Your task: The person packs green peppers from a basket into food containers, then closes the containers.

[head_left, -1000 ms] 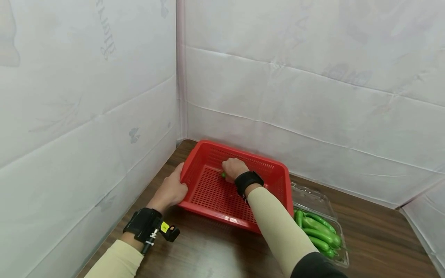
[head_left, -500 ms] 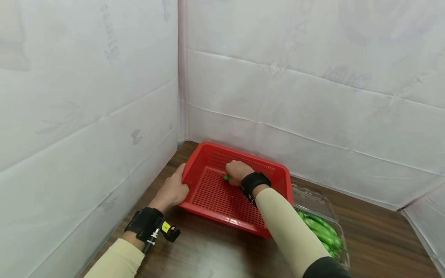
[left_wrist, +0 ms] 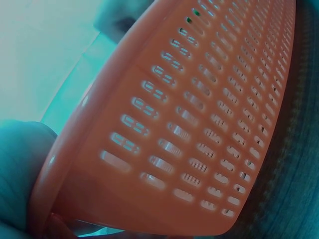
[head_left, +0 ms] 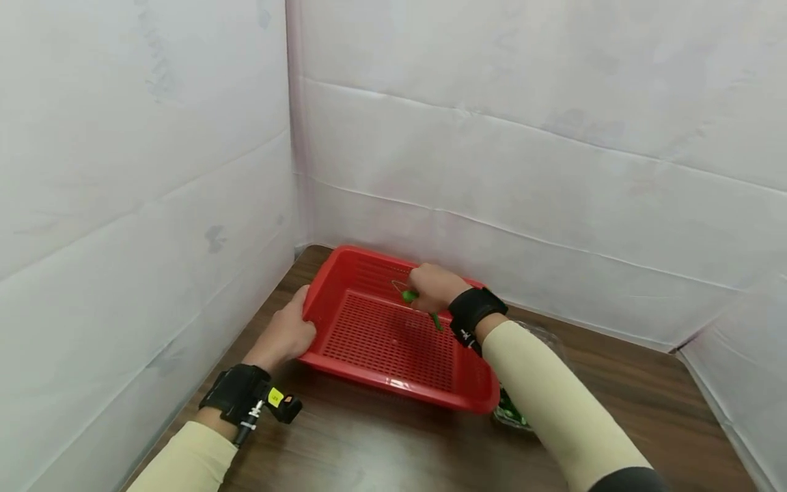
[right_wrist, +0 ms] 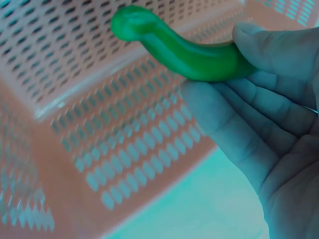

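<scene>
My left hand point(head_left: 285, 335) grips the left end of a red perforated plastic basket point(head_left: 393, 387), fingers over its rim. In the left wrist view the slotted side wall of the basket point(left_wrist: 199, 99) fills most of the picture, part of the hand point(left_wrist: 17, 169) at the lower left. My right hand point(head_left: 435, 287) is raised above the basket's far right part, holding a curved green chili pepper point(head_left: 436, 321). Seen from the right wrist, thumb and fingers pinch one end of the chili pepper point(right_wrist: 194, 59); its rounded other end points up and left.
A clear plastic clamshell box point(head_left: 515, 425) with green peppers stands right of the basket, mostly hidden behind my right forearm. The wooden table point(head_left: 652, 403) extends to the right. White sheeting walls point(head_left: 522, 171) rise close behind the basket and to the left.
My right hand has lifted from low inside the basket and moved right with the chili pepper, more of which now shows. The forearm now covers most of the clamshell box. My left hand keeps its grip.
</scene>
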`<state>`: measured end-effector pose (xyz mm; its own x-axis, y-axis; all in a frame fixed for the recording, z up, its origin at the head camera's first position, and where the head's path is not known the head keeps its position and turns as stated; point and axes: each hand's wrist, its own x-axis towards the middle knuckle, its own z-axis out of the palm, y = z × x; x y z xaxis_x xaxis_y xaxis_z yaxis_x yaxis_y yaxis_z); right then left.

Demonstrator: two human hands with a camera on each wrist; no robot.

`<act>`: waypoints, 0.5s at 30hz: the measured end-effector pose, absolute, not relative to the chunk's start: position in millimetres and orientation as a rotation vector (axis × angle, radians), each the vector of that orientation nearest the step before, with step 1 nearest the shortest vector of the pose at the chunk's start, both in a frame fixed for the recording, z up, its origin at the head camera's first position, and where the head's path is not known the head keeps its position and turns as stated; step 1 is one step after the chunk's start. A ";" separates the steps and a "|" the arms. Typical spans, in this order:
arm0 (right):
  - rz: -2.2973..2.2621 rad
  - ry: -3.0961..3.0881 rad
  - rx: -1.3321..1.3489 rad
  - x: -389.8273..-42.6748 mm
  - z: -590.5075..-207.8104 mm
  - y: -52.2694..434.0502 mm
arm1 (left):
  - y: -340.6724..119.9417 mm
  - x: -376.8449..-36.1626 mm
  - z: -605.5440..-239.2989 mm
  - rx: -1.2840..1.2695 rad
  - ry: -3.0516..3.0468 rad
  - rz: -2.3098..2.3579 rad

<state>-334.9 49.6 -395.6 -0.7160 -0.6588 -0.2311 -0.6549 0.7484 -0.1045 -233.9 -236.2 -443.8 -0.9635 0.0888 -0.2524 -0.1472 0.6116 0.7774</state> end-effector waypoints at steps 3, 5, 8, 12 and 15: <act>-0.009 2.708 -1.048 -331.6 -381.9 65.6 | -239.6 -234.4 -441.7 -0.046 2.575 1.273; -0.030 2.714 -1.043 -328.2 -373.2 78.8 | -241.1 -234.5 -440.3 -0.043 2.572 1.278; -0.100 2.729 -0.991 -319.5 -361.3 101.9 | -242.1 -234.3 -439.4 -0.039 2.561 1.288; -0.178 2.781 -0.924 -305.1 -352.3 136.0 | -242.1 -234.2 -440.5 -0.046 2.556 1.282; -0.203 2.826 -0.851 -292.0 -349.2 163.5 | -242.6 -234.6 -441.7 -0.051 2.563 1.268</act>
